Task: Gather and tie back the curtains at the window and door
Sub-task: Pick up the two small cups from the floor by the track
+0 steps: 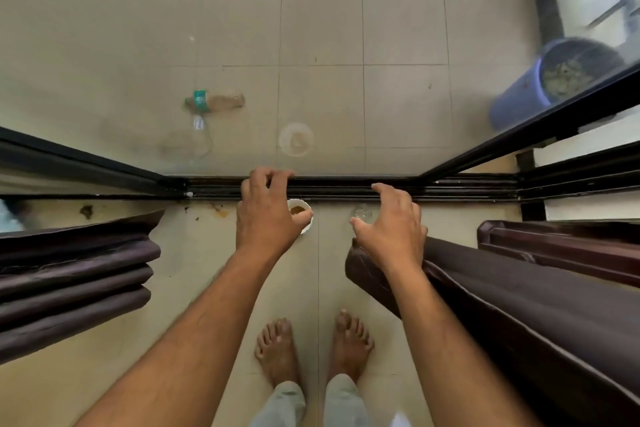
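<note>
I look straight down at a sliding glass door [346, 114] and its black floor track [450, 189]. A dark brown curtain [69, 284] hangs in folds at the left. A second dark brown curtain [519, 315] hangs at the right. My left hand [268, 215] is stretched forward in the gap, fingers curled and apart, holding nothing. My right hand [394, 229] hovers with spread fingers just over the right curtain's leading edge [360, 267]; whether it touches the cloth I cannot tell.
A small white bowl [306, 211] with brown contents and a clear glass [362, 213] stand on the floor by the track. Beyond the glass lie a plastic bottle [214, 101], a clear lid [296, 139] and a blue bucket [540, 83]. My bare feet [311, 350] stand below.
</note>
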